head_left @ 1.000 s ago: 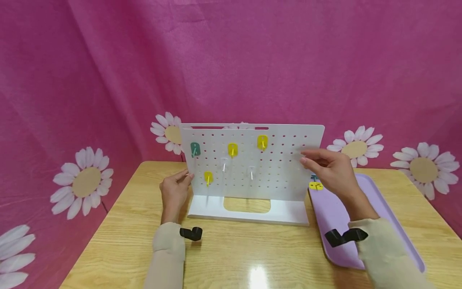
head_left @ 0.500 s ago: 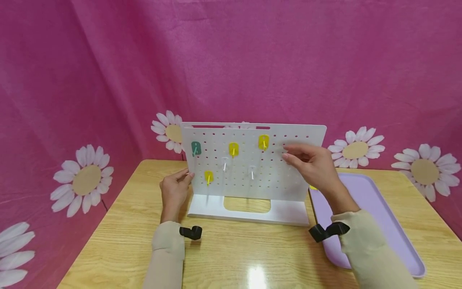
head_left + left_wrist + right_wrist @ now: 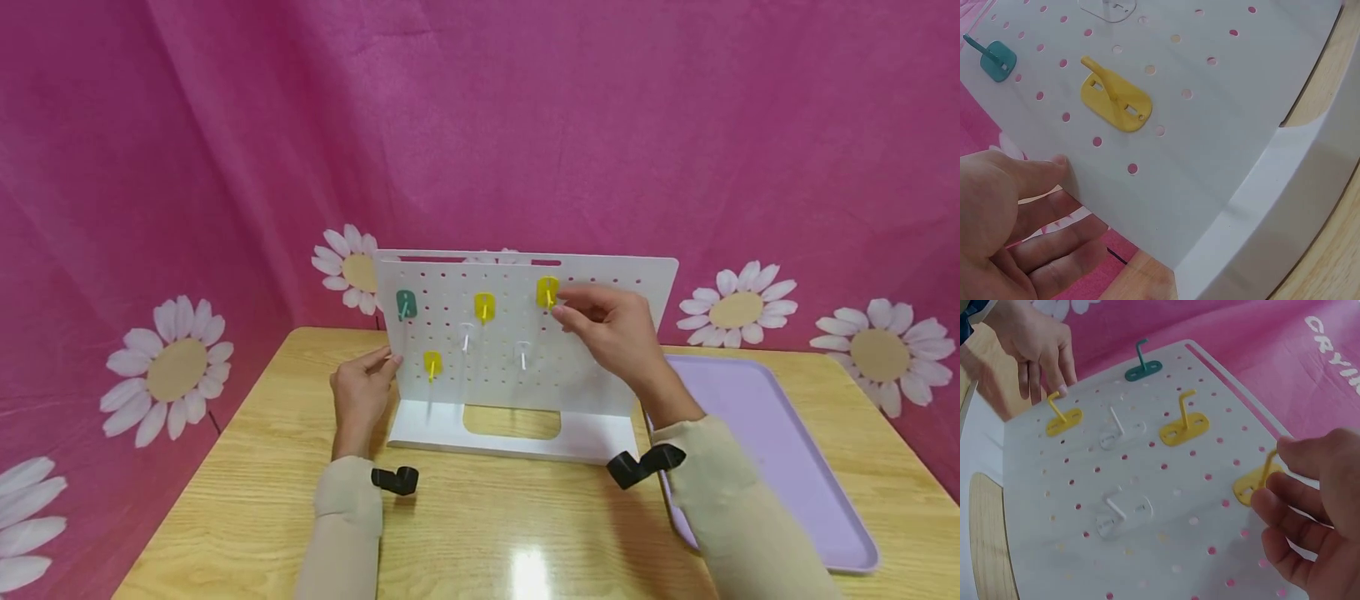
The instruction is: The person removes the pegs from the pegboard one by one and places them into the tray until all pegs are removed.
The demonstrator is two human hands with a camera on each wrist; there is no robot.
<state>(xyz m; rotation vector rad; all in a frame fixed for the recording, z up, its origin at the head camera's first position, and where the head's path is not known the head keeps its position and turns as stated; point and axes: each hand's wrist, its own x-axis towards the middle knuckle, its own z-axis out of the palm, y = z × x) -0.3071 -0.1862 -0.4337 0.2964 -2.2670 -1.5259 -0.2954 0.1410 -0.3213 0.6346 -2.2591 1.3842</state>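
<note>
My left hand point(image 3: 362, 390) holds the left edge of the white pegboard point(image 3: 480, 393), its thumb on the front face and the other fingers behind. My right hand point(image 3: 617, 333) is at the yellow hook point(image 3: 545, 291) highest on the board. In the right wrist view its thumb and index finger stand apart, right at that hook's prong. A teal hook point(image 3: 406, 305) sits at the upper left, a second yellow hook point(image 3: 483, 307) at mid-height. The third yellow hook point(image 3: 1116, 103) is low, near my left hand. Two clear hooks point(image 3: 1124, 515) point(image 3: 1121, 430) are mounted among them.
A lilac tray point(image 3: 757, 442) lies to the right of the pegboard, partly behind my right forearm. Everything rests on a wooden table point(image 3: 457, 533). A pink curtain point(image 3: 480, 125) with white daisies hangs behind.
My right hand has moved left across the front of the pegboard, from near its right edge to the topmost yellow hook. My left hand has stayed at the left edge.
</note>
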